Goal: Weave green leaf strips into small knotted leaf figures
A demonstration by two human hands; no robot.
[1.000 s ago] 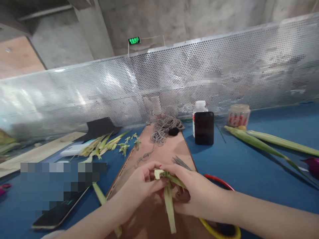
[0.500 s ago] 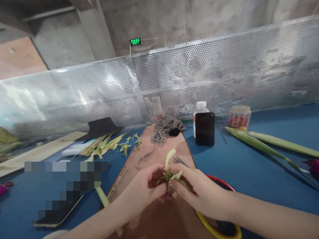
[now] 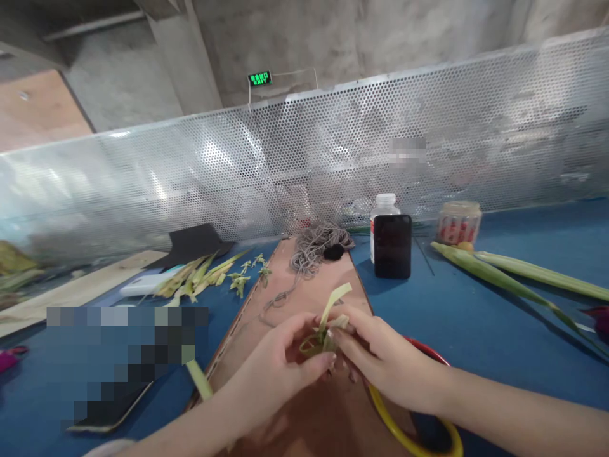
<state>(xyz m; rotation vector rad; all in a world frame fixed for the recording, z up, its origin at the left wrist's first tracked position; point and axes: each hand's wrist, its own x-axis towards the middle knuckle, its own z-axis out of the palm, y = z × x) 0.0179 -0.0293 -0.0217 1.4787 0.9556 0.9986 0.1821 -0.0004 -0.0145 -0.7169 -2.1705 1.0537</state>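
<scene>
- Pale green leaf strip (image 3: pixel 335 301), head view: leans further toward one o'clock than half a second ago, so the fold seems to be turning.
- Right hand (image 3: pixel 390 355) pinches its folded part.
- Left hand (image 3: pixel 280 362) curls alongside at nine o'clock; whether its fingertips close, I can't tell.
- Yellow handle (image 3: pixel 383 416): five o'clock.

Reads "EXIT" in lit green letters on the dark sign (image 3: pixel 259 79) above the perforated metal barrier (image 3: pixel 333 146), under a row of green Chinese characters, probably 安全出口. Shows red markings on the clear jar (image 3: pixel 459 223), too blurred to read. Bears red on the bottle (image 3: pixel 386 204) too, partly hidden by the black device (image 3: pixel 392 246), likewise illegible.
</scene>
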